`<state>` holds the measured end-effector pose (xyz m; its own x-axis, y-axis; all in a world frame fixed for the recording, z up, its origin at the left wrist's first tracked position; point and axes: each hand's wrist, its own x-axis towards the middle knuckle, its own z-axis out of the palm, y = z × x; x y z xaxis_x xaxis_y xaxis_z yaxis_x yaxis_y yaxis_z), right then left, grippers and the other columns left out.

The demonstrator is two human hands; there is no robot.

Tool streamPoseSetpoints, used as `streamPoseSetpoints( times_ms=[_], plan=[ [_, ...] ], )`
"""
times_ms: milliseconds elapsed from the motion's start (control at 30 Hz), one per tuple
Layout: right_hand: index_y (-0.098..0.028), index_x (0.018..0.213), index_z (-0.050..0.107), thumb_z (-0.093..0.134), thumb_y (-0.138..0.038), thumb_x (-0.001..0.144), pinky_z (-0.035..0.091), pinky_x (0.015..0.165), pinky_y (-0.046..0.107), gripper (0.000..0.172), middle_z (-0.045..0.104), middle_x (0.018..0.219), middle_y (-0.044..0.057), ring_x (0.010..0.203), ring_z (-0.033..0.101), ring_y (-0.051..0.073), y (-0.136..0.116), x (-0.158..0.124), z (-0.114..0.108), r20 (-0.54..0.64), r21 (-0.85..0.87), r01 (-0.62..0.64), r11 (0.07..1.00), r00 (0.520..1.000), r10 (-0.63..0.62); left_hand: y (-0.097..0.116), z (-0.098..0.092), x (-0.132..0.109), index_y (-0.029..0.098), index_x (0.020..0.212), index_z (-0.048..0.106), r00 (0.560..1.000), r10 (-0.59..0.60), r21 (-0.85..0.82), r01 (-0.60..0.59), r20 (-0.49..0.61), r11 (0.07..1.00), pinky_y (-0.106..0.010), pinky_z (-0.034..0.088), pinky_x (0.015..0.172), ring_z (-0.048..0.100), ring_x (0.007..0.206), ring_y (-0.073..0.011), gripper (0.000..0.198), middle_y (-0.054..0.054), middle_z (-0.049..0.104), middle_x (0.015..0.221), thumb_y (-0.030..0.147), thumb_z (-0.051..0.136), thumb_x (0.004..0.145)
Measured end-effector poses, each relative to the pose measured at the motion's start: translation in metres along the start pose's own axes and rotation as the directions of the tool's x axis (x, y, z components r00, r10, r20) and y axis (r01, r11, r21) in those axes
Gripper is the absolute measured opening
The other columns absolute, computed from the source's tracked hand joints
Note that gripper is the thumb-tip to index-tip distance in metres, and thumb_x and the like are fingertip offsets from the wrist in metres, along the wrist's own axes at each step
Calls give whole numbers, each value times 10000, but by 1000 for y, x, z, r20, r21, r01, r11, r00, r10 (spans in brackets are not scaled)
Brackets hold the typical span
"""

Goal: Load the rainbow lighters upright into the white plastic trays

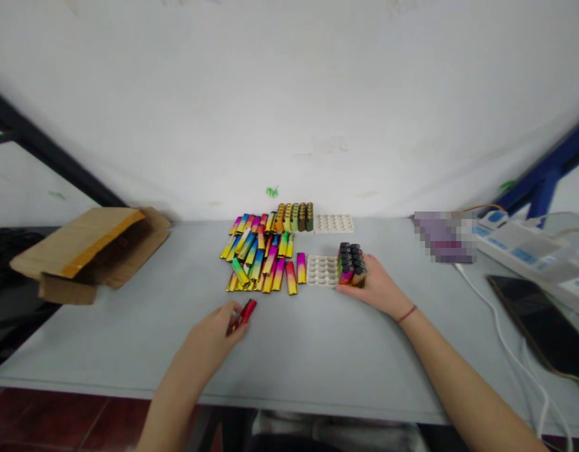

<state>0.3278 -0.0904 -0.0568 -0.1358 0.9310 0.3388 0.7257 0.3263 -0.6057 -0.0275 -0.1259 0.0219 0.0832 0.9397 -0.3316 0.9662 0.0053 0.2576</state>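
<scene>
Red and shiny: saw one lighter [246,310] gripped in the left hand [216,329], thumb and fingers curled closed on its lower part, long axis slanting away and to the right, top end sticking out past the fingertips. From there, found the near white tray [322,271] farther back and to the right, well apart, just beside the right edge of the loose pile [257,262]. Saw the right hand [382,290] much nearer to that tray, half wrapped round its right end, thumb along the near side, other fingertips mostly hidden; could not tell the firmness of that hold. Counted one lighter in the left hand and about ten upright lighters [347,262] in the right part of the near tray, dark ends up, two across. In the pile, too overlapped for a sure count, made out more than two dozen, lying at mixed angles. Noted roughly twenty more standing in a block [295,218] behind, five across, with a second white tray [334,223] just to its right. Also counted one cardboard box [77,240] at far left, one white power strip [519,251] and one dark phone [543,323] at right.
</scene>
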Motion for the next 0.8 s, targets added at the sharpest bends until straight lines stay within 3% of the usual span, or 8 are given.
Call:
streamPoseSetpoints(
  times_ms=[100, 267, 400, 533, 600, 700, 800],
  plan=[
    [-158, 1295, 536, 744, -599, 741, 398, 1051, 611, 738, 654, 1249, 199, 1149, 607, 394, 1, 0, 1, 1, 0, 8, 1000, 1000, -8, 11, -15, 7, 214, 1046, 606, 999, 19, -38, -21, -44, 999, -316, 497, 748, 696, 809, -226, 295, -52, 734, 904, 402, 512, 840],
    [-157, 1302, 537, 756, -604, 724, 412, 1043, 593, 762, 656, 1243, 196, 1156, 606, 395, 0, 0, 1, -11, 8, -6, 1000, 1000, 6, 48, -40, 50, 186, 1143, 588, 951, 2, 46, 13, -309, 999, -339, 505, 786, 704, 898, -261, 354, -98, 735, 1003, 422, 502, 893],
    [-162, 1290, 543, 758, -605, 721, 448, 1004, 574, 753, 652, 1249, 192, 1156, 603, 390, 0, 0, 1, -8, 23, -18, 1000, 1000, 18, 74, -40, 96, 152, 1149, 598, 909, 54, 144, 7, -414, 990, -366, 502, 850, 691, 1001, -301, 319, -144, 732, 1022, 352, 471, 935],
    [-168, 1284, 544, 769, -579, 715, 460, 981, 560, 738, 658, 1239, 183, 1138, 607, 383, -1, 1, 0, -2, 12, -19, 1000, 1000, 19, 84, -31, 110, 116, 1123, 611, 880, 62, 141, 5, -470, 990, -393, 515, 871, 677, 1029, -322, 347, -187, 710, 1041, 388, 530, 923],
    [-169, 1278, 548, 770, -558, 719, 461, 973, 553, 716, 666, 1223, 177, 1116, 616, 379, -3, 1, 0, -1, 4, -13, 1000, 1000, 13, 89, -23, 105, 115, 1107, 624, 861, 137, 89, -107, -489, 990, -409, 511, 915, 668, 1048, -310, 354, -183, 696, 1072, 406, 514, 939],
    [-168, 1267, 550, 774, -534, 724, 460, 969, 547, 692, 674, 1205, 175, 1093, 625, 377, -5, 2, -1, 2, 6, -2, 1000, 1000, 2, 104, -5, 93, 130, 1209, 602, 824, 391, -45, -446, -410, 894, -436, 483, 1007, 644, 1111, -288, 433, -159, 677, 1151, 455, 539, 930],
    [-179, 1270, 542, 772, -521, 739, 451, 982, 538, 673, 674, 1212, 170, 1081, 633, 367, -6, 2, -2, -2, 19, 21, 1000, 1000, -21, 126, 17, 93, 147, 1439, 439, 687, 654, -184, -721, -316, 669, -485, 406, 1117, 532, 1304, -327, 812, -188, 579, 1370, 519, 732, 779]
  ],
)
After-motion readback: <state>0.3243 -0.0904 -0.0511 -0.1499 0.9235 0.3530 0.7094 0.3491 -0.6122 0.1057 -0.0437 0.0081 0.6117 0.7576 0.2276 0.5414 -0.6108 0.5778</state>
